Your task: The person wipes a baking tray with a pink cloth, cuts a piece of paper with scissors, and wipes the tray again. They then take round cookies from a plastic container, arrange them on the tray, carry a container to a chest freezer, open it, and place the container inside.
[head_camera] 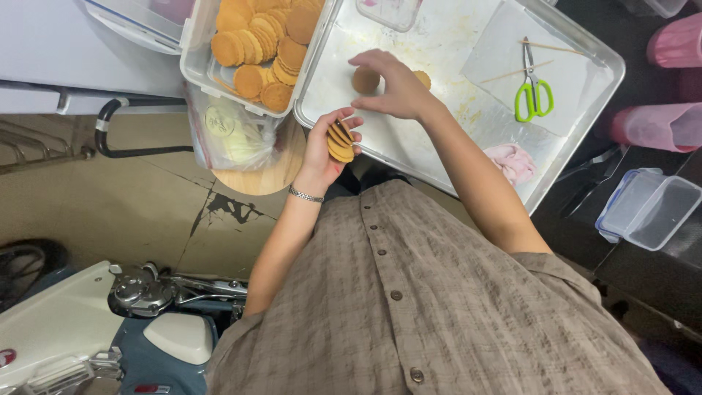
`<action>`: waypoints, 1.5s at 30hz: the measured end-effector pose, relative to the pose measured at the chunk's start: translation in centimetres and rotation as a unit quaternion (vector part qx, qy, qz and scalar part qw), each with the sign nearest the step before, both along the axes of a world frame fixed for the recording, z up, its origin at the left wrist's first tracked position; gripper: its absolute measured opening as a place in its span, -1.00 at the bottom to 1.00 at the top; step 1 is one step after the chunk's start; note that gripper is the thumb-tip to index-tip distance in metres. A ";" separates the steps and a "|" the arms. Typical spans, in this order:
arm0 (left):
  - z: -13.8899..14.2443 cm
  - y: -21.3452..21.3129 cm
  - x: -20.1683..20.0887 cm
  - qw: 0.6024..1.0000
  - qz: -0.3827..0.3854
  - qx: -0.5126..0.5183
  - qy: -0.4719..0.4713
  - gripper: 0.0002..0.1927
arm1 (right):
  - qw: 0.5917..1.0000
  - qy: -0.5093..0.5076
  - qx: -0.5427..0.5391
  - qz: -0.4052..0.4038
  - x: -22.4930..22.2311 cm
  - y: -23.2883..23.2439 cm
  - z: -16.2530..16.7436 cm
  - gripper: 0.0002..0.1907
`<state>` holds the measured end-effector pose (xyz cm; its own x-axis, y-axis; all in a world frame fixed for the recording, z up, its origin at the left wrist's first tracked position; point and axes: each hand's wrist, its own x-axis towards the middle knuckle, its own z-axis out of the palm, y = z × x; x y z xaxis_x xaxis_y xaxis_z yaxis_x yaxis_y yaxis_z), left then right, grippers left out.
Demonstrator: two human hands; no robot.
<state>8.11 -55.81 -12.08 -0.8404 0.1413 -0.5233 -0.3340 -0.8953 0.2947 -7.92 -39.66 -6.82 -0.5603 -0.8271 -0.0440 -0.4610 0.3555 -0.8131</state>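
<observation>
one metal tray (pixel 585 139) carries two round biscuits (pixel 365 80), one pair of green-handled scissors (pixel 533 91), two thin wooden sticks (pixel 552 48) and one pink cloth (pixel 513 162). one clear tub (pixel 196 69) holds a heap of biscuits too many to count, and the left hand (pixel 325 146) has about four more, stacked. one empty clear lidded box (pixel 651 208) lies to the side, and two pink containers (pixel 658 126) stand near it.

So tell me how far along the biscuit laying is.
Barely begun: one biscuit already lies on the metal tray. The right hand holds another over the tray; the left hand holds a small stack. The plastic tub is nearly full.
</observation>
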 end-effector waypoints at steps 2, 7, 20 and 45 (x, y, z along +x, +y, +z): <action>0.3 0.1 -0.2 1.000 -0.012 0.005 0.004 -0.59 | 0.976 -0.209 -0.048 0.034 1.1 0.6 1.8 -0.33; 1.2 1.0 -1.1 0.999 -0.034 0.009 0.018 -0.58 | 0.989 -0.120 -0.027 0.078 3.9 1.0 4.3 -0.10; -3.4 2.5 -2.2 0.998 -0.017 0.059 -0.024 -0.42 | 0.993 -0.015 -0.095 0.072 5.6 0.1 4.7 -0.19; 0.9 -26.9 -1.6 0.766 0.289 -0.571 -0.065 -0.48 | 0.978 -0.006 0.100 -0.183 0.2 -1.0 1.4 -0.71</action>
